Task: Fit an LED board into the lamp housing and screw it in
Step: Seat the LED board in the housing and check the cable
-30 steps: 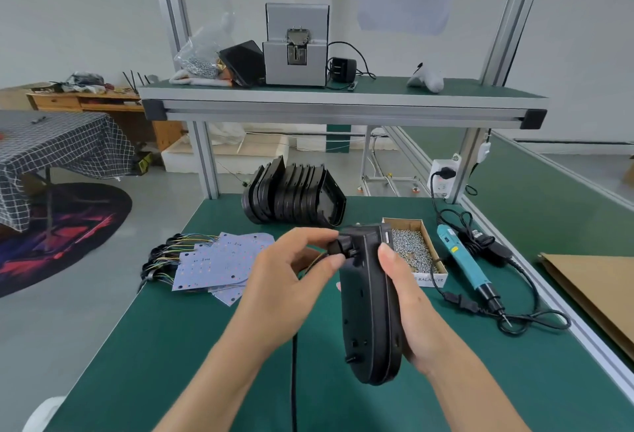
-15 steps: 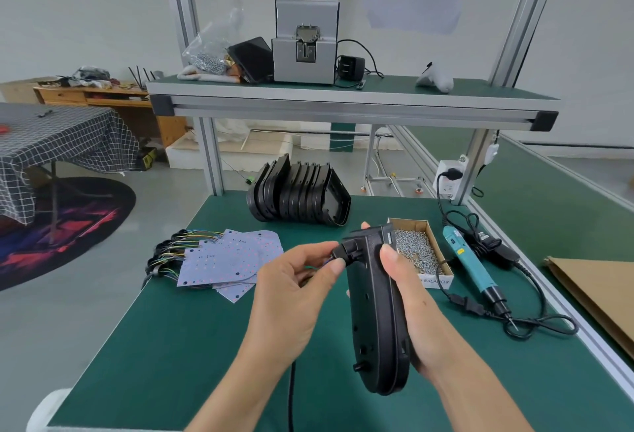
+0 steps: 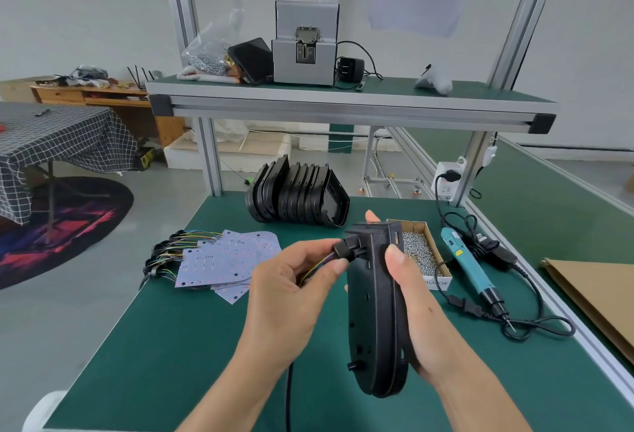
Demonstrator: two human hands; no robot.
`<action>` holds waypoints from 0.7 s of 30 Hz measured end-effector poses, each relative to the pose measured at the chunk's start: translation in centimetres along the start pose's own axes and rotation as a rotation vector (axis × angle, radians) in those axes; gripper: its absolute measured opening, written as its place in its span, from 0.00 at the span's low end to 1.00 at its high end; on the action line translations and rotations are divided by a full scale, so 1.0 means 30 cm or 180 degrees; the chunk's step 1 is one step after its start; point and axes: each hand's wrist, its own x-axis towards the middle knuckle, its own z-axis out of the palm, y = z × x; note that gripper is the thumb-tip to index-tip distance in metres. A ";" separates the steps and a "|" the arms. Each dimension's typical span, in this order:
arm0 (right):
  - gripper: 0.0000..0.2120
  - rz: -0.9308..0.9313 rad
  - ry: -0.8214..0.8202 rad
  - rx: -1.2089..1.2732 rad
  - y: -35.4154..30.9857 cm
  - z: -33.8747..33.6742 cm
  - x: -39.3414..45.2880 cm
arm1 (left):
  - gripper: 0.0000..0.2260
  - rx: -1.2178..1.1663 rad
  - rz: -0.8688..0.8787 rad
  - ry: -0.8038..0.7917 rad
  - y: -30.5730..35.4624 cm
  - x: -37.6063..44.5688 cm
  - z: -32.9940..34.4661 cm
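Little moved; right hand (image 3: 408, 298) still grips housing (image 3: 375, 311); left hand (image 3: 291, 291) fingers pinch half-hidden connector (image 3: 346, 249).

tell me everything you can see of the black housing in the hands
The lamp housing is matte black, plastic by its look, long with a rounded lower end. It is held on edge above the green table. The right hand grips its side; the left hand pinches a black connector with coloured wires at its top. Small holes and a stud dot its face.

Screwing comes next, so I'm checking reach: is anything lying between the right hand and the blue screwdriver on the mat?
Only the box of screws sits partly between the right hand and the screwdriver. The hand also holds the lamp housing.
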 end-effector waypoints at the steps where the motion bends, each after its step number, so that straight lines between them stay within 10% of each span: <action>1: 0.33 -0.0029 -0.0028 -0.0026 0.001 0.001 0.001 | 0.12 -0.0068 -0.0005 0.0028 0.003 0.002 0.001; 21: 0.38 -0.0789 0.0020 -0.0886 -0.028 0.010 -0.017 | 0.11 -0.0724 -0.0076 -0.0071 0.070 0.013 -0.013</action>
